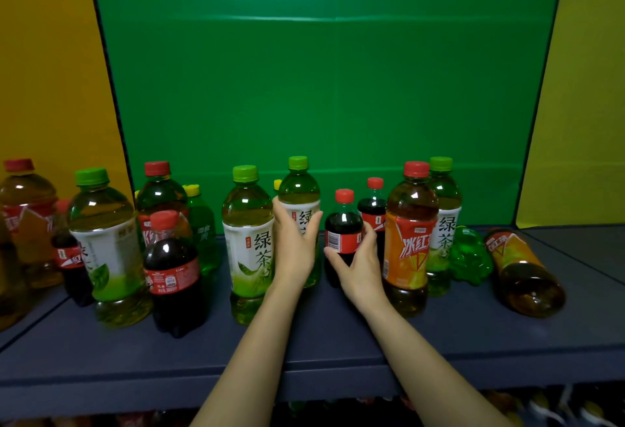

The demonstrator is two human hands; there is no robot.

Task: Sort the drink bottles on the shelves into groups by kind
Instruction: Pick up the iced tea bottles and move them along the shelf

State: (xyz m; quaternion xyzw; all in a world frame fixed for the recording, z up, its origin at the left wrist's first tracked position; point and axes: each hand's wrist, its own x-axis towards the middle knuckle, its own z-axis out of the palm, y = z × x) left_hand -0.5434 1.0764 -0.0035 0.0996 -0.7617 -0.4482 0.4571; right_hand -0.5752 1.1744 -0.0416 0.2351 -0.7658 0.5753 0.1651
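Note:
Mixed drink bottles stand on a dark blue shelf [338, 342]. My left hand [293, 247] grips a green tea bottle [299, 196] with a green cap at the middle. My right hand [358, 266] grips a small cola bottle [343, 223] with a red cap just to its right. Another green tea bottle [248, 240] stands left of my left hand. A second small cola [373, 210] stands behind my right hand, next to an orange iced tea bottle [409, 240] and a further green tea bottle [443, 220].
On the left stand a green tea bottle [105, 247], two colas [174, 274] [69, 257], an iced tea [160, 196], a green soda [201, 227] and another iced tea [27, 220]. On the right lie a green soda bottle [470, 257] and an iced tea bottle [524, 271]. A green back panel [321, 88] closes the shelf.

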